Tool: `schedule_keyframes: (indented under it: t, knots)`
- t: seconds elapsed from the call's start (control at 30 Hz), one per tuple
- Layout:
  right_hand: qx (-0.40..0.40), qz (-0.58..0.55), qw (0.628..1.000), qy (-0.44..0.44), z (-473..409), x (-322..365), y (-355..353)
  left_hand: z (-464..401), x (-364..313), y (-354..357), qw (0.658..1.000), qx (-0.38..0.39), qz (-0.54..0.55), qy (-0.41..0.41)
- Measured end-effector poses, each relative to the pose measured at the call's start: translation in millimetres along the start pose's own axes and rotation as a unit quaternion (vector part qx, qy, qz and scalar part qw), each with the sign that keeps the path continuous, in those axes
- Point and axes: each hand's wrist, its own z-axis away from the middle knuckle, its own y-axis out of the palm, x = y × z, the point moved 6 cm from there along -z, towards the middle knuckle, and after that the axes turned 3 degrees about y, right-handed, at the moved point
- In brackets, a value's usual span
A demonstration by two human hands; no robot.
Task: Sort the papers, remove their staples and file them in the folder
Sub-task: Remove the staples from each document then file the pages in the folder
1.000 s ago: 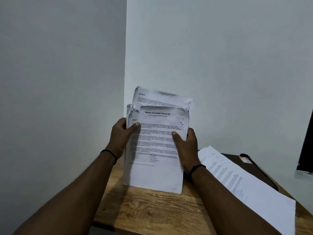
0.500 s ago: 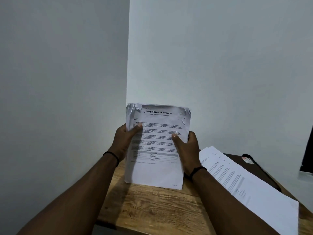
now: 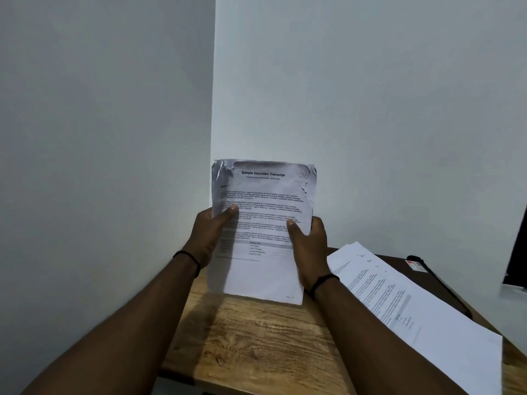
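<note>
I hold a stack of printed papers (image 3: 263, 223) upright over the wooden table (image 3: 251, 343), its top sheet headed "Sample Education Transcript" and crumpled at both upper corners. My left hand (image 3: 211, 235) grips the stack's left edge with the thumb across the front. My right hand (image 3: 309, 252) grips the right edge, thumb on the front page. The stack's bottom edge is at the table surface. A second pile of printed sheets (image 3: 410, 312) lies flat on the right, partly covering a dark brown folder (image 3: 399, 262). No staple is visible.
The table stands in a corner between two pale walls. A dark object (image 3: 517, 252) sits at the right frame edge. A black strip with a small red-and-white label (image 3: 416, 265) lies along the folder's far edge.
A second sheet that stuck up behind the front page has dropped level, so the papers now form one squared stack. Both hands keep their grip on its sides.
</note>
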Motion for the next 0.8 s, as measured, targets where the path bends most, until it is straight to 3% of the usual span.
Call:
schedule_keyframes:
  t: [0.4, 0.63, 0.8]
  knots:
    - [0.019, 0.052, 0.998, 0.031, 8, -23, -7, 10, 23, -13, 0.999, 0.001, -0.04, -0.021]
    - [0.023, 0.122, 0.992, 0.031, 7, -28, 3, -1, 21, -24, 0.991, -0.02, -0.131, 0.007]
    - [0.053, 0.202, 0.973, 0.095, 11, -55, 18, -14, 46, -49, 0.958, -0.045, -0.274, -0.076]
